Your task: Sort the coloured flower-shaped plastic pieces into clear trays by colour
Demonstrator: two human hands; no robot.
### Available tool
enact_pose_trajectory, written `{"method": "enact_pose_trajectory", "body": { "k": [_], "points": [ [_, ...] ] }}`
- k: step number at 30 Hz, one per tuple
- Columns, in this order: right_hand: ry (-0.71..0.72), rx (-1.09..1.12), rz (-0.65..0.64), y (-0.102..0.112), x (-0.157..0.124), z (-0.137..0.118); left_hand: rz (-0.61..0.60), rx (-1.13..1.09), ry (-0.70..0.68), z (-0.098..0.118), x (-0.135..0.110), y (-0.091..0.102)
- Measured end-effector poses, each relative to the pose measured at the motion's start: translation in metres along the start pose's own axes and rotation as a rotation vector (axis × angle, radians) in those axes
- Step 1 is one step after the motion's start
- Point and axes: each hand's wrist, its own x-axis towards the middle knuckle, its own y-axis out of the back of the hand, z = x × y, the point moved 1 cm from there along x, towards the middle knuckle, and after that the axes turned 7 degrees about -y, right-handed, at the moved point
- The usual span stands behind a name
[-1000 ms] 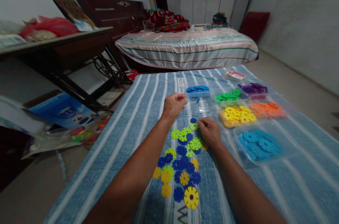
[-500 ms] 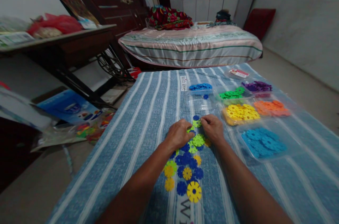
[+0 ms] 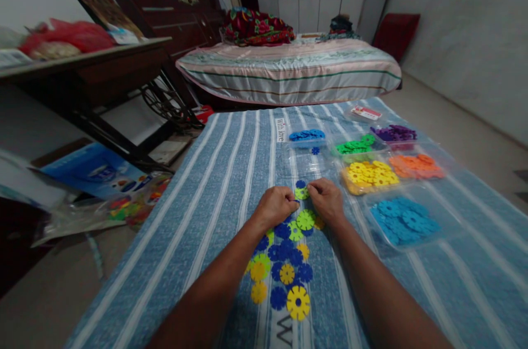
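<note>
My left hand (image 3: 276, 206) is closed in a pinch, with a bit of a dark blue notched disc (image 3: 297, 201) showing at its fingertips. My right hand (image 3: 328, 199) pinches the right edge of a lime-green notched disc (image 3: 302, 193). A dark blue disc (image 3: 300, 184) joins that green one at its far side. Below the hands lies a cluster of interlocking discs: lime-green (image 3: 306, 220), dark blue (image 3: 285, 250), orange-yellow (image 3: 287, 273) and a yellow disc with a blue centre (image 3: 297, 303). My fingers hide part of the cluster's top.
To the right stand clear trays of discs: yellow (image 3: 369, 174), orange (image 3: 416, 166), green (image 3: 355, 144), purple (image 3: 394, 133), light blue (image 3: 404, 221) and blue (image 3: 307, 136). One loose blue disc (image 3: 315, 150) sits near the back. A striped cloth (image 3: 223, 173) covers the surface.
The whole view has shifted slightly. My left fingers have drawn a little away from the lime-green disc, with blue showing at their tips. My right hand keeps its pinch on the green disc.
</note>
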Motion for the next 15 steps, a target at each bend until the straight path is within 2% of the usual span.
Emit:
{"method": "enact_pose_trajectory", "body": {
  "k": [3, 6, 8, 11, 15],
  "points": [
    [-0.003, 0.002, -0.007, 0.001, 0.0, -0.001, 0.092, -0.285, 0.038, 0.013, 0.018, 0.011],
    [-0.005, 0.005, -0.001, 0.001, -0.001, -0.002, 0.282, -0.642, 0.11, 0.03, 0.037, 0.024],
    [-0.006, 0.006, -0.004, 0.001, -0.001, -0.001, 0.373, -0.724, 0.143, 0.034, 0.046, 0.028],
    [-0.005, -0.001, -0.011, 0.0, 0.0, -0.001, 0.351, -0.603, 0.145, 0.025, 0.05, 0.024],
    [0.004, 0.003, 0.001, 0.0, 0.001, -0.001, 0.203, -0.185, 0.08, 0.002, 0.047, 0.006]
  ]
}}
